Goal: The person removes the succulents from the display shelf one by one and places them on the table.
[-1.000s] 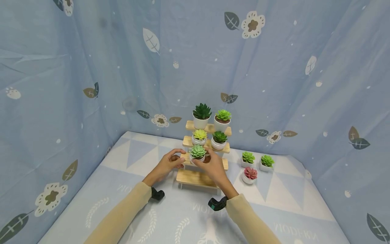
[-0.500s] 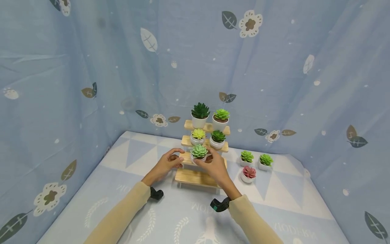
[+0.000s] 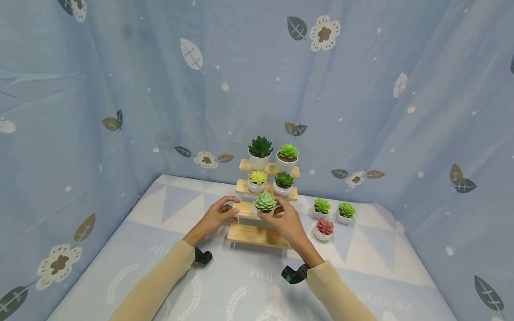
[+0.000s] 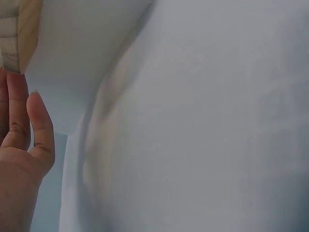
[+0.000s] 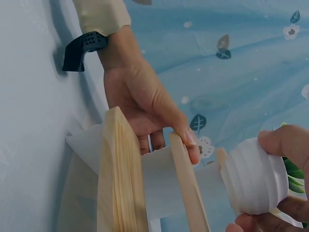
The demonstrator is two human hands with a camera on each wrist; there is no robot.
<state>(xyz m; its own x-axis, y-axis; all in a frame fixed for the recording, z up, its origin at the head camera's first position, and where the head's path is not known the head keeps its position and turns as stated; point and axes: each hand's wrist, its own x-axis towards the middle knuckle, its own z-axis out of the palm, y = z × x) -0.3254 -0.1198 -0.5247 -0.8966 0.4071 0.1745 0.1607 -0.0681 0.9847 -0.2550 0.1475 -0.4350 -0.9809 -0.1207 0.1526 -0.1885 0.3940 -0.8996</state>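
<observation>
In the head view my right hand (image 3: 287, 223) grips a small white pot with a pale green succulent (image 3: 265, 202) at the third tier down of a wooden plant stand (image 3: 257, 234). Thumb and fingers hold the ribbed white pot (image 5: 253, 179) in the right wrist view. Whether its base touches the board cannot be told. At the left end of that tier, my left hand (image 3: 217, 217) holds the board's edge, its thumb and fingers around the end (image 5: 181, 159) in the right wrist view. The left wrist view shows fingers (image 4: 18, 106) against the wood.
Above, the stand bears a dark green plant (image 3: 260, 152), a bright green one (image 3: 287, 158), a yellow succulent (image 3: 257, 180) and a deep green one (image 3: 283, 183). Right of it stand a red succulent (image 3: 323, 229) and two green ones (image 3: 321, 208) on the patterned cloth (image 3: 225, 285).
My right hand has shifted the pale green succulent a little to the right along the third tier. The left hand keeps its place at the board's end. The head view has turned slightly.
</observation>
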